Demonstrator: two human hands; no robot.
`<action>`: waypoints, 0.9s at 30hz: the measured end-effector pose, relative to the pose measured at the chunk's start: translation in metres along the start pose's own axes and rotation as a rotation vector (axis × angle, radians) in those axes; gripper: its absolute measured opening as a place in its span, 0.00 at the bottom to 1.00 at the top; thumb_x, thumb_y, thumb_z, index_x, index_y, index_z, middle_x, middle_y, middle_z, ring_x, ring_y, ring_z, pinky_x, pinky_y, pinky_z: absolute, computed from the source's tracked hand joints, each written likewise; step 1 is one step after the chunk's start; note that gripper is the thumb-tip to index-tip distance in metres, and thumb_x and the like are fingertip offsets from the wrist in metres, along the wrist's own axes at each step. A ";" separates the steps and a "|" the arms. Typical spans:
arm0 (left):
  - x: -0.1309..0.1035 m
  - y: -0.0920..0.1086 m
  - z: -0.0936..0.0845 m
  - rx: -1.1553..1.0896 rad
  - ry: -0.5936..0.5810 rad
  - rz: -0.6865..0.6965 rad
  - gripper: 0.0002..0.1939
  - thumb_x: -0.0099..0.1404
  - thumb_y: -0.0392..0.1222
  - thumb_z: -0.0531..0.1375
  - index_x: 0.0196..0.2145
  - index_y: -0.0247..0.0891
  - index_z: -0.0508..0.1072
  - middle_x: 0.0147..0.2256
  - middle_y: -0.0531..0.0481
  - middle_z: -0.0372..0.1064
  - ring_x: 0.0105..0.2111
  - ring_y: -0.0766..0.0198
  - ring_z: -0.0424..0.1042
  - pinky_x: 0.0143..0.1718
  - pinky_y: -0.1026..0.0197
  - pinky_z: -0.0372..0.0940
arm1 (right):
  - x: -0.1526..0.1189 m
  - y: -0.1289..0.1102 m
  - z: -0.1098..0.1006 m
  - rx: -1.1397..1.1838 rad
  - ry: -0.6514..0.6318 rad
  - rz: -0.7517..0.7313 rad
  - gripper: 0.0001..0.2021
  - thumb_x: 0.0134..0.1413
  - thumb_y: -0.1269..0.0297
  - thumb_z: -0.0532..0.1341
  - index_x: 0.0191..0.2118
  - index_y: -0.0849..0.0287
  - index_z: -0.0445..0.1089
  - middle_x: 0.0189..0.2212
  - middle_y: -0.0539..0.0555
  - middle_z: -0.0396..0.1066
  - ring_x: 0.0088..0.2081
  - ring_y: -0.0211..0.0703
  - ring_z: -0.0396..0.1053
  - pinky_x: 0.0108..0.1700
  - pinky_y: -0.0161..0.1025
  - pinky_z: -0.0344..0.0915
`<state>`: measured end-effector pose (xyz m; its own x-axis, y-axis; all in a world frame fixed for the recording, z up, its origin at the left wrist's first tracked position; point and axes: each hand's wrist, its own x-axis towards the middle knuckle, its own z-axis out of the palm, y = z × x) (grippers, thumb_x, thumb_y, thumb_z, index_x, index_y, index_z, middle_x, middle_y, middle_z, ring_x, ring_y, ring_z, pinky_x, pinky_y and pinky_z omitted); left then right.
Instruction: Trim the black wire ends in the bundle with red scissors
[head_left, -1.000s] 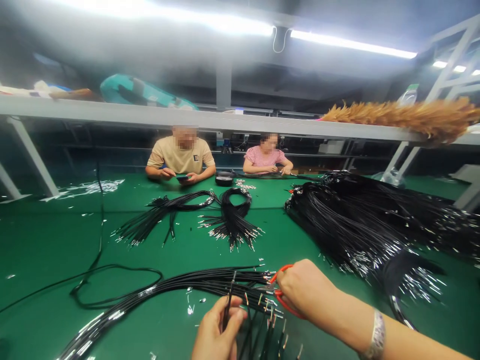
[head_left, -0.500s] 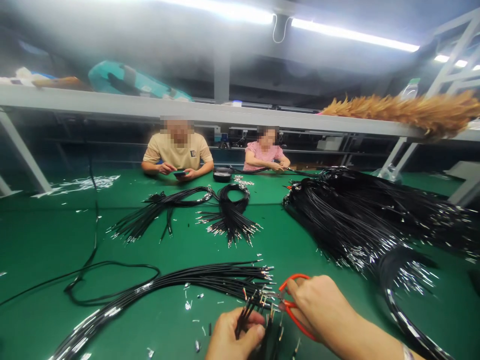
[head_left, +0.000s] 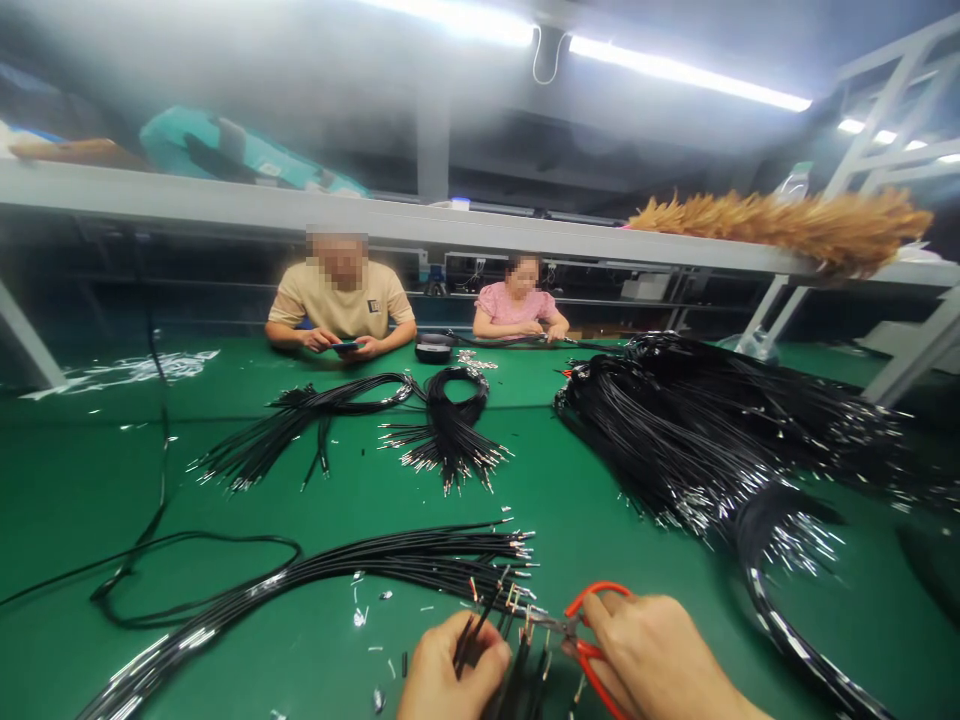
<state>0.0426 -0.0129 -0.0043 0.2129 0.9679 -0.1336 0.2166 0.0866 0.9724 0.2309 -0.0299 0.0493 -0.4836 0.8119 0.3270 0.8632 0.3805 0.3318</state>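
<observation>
Green table (head_left: 585,540), near edge out of view. Both hands work close to it, around the middle of its width.

Left hand (head_left: 456,668): thumb and fingers pinched together on a few thin black wires (head_left: 466,640), which stand up out of the grip at a slant. Further loose wires (head_left: 541,680) with bared, coloured ends fan out just right of this hand.

Right hand (head_left: 651,645): fingers curled around the handles of red-handled cutters (head_left: 571,628). Tips point left, at the wire ends; contact cannot be told, nor whether the blades are parted.

Cable bundle (head_left: 322,570): rises from the near edge, left part, and bends right; its stripped ends lie just beyond the left hand. Pale scraps (head_left: 358,618) lie between bundle and left hand.

Mid-table: two looped cable bunches, one (head_left: 322,408) to the left, one (head_left: 457,420) beside it. Large cable heap (head_left: 660,430) toward the right edge.

Far edge: person in beige shirt (head_left: 341,300) holding a phone (head_left: 346,347); person in pink top (head_left: 517,310) to the right.
</observation>
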 end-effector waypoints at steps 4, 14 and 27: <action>0.001 -0.004 0.004 -0.011 -0.023 -0.004 0.11 0.43 0.40 0.59 0.25 0.31 0.70 0.22 0.51 0.64 0.19 0.70 0.55 0.19 0.66 0.47 | -0.003 0.000 0.002 0.004 0.058 0.021 0.06 0.26 0.71 0.65 0.19 0.60 0.69 0.12 0.51 0.68 0.12 0.43 0.63 0.20 0.40 0.31; 0.000 -0.008 -0.005 -0.213 0.018 -0.001 0.09 0.43 0.42 0.63 0.23 0.34 0.72 0.22 0.50 0.70 0.25 0.64 0.66 0.27 0.64 0.58 | -0.008 -0.004 0.013 0.030 0.072 0.028 0.05 0.34 0.74 0.59 0.21 0.57 0.67 0.15 0.51 0.67 0.16 0.44 0.64 0.20 0.38 0.42; -0.001 -0.012 -0.016 -0.285 -0.103 -0.016 0.22 0.42 0.53 0.65 0.29 0.31 0.76 0.28 0.43 0.75 0.29 0.59 0.69 0.34 0.60 0.61 | 0.004 -0.013 0.014 -0.085 0.106 -0.038 0.05 0.42 0.74 0.56 0.22 0.57 0.62 0.16 0.51 0.65 0.17 0.44 0.61 0.21 0.39 0.43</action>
<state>0.0247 -0.0107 -0.0124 0.3098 0.9382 -0.1541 -0.0525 0.1787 0.9825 0.2200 -0.0251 0.0337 -0.5320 0.7447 0.4031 0.8309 0.3674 0.4179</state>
